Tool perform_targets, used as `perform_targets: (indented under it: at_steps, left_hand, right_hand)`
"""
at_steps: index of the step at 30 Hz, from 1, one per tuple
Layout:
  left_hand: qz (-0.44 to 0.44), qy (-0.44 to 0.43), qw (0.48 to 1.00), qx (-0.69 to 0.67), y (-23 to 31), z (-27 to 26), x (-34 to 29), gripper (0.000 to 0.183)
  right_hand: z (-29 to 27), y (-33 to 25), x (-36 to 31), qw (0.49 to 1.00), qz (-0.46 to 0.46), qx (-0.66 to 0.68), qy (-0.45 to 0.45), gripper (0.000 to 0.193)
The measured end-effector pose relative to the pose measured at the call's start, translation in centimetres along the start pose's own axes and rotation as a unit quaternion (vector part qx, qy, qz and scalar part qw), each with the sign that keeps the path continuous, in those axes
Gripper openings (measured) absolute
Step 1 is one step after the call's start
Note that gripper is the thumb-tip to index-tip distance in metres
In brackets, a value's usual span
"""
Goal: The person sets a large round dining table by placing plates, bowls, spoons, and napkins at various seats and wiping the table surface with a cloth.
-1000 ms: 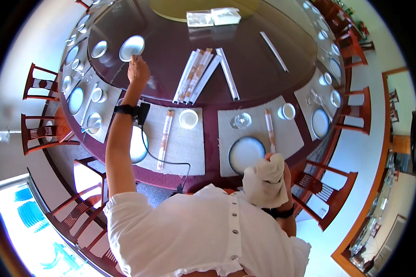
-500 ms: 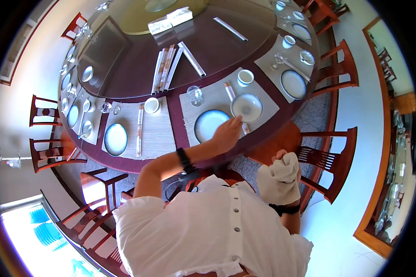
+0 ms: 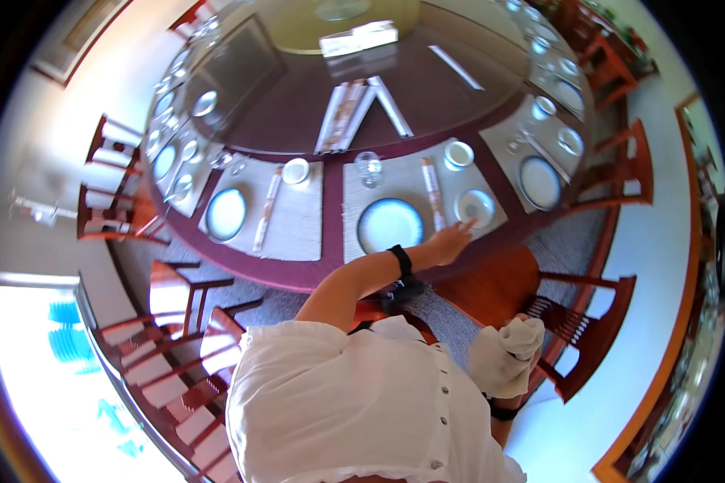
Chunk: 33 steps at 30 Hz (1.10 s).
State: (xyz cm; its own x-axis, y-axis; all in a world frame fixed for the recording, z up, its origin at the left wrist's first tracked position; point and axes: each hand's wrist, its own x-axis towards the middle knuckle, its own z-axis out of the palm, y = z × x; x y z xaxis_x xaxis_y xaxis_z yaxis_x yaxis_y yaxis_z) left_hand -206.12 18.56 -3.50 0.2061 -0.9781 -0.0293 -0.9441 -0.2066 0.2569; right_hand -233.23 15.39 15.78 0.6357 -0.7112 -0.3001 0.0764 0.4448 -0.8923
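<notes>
My left hand (image 3: 449, 243), fingers apart, is at the near edge of a small pale bowl (image 3: 475, 206). The bowl rests on the right part of a grey woven placemat (image 3: 348, 217). To its left a paper-sleeved pair of chopsticks (image 3: 432, 191) lies lengthwise, then a blue-rimmed plate (image 3: 390, 226). Behind these stand a white cup (image 3: 458, 154) and a stemmed glass (image 3: 369, 167). Low at my right side, my right hand (image 3: 524, 320) is closed round a bunched beige cloth (image 3: 499, 361), which hides most of its fingers.
More chopsticks in sleeves (image 3: 345, 117) and a white box (image 3: 358, 39) lie on the dark turntable (image 3: 274, 88). Neighbouring placemats (image 3: 298, 233) bear plates, cups and glasses. A wooden chair (image 3: 491, 278) stands close at my right, and several chairs (image 3: 189, 322) stand at the left.
The bowl, held over the chopsticks before, now sits to their right on the placemat. My left hand has moved right and its fingers have spread. The view has shifted.
</notes>
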Motion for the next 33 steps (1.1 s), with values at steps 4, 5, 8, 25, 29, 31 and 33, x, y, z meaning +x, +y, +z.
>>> perform_targets:
  at_steps: [4,5,8,25,29,31,33]
  left_hand:
    - [-0.027,0.056,0.994,-0.089,-0.6,-3.5,-4.3,0.050]
    - [-0.027,0.059,0.993,-0.102,-0.9,-4.5,-5.9,0.050]
    - [-0.045,0.062,0.992,-0.105,-3.3,-7.0,-11.1,0.049]
    - [-0.583,0.319,0.746,0.049,-45.9,-21.8,-30.4,0.041]
    - [-0.697,0.220,0.683,0.002,-55.4,-22.6,-30.3,0.051]
    - [-0.727,0.206,0.655,0.004,-58.5,-22.1,-29.9,0.047]
    - [-0.761,0.179,0.623,0.032,-62.2,-21.8,-30.4,0.046]
  right_hand:
    - [2.9,0.0,1.8,0.998,0.028,-0.029,-0.043,0.029]
    - [3.4,0.2,2.1,0.998,0.034,-0.037,-0.047,0.029]
    - [5.0,0.9,4.8,0.976,0.137,0.053,-0.159,0.028]
    - [26.2,5.4,6.8,0.957,0.145,-0.072,-0.240,0.023]
    - [28.1,6.9,5.7,0.969,0.112,-0.126,-0.183,0.022]
    - [29.7,7.1,4.9,0.969,0.062,-0.186,-0.149,0.022]
    - [29.6,7.9,4.0,0.971,0.049,-0.192,-0.131,0.022]
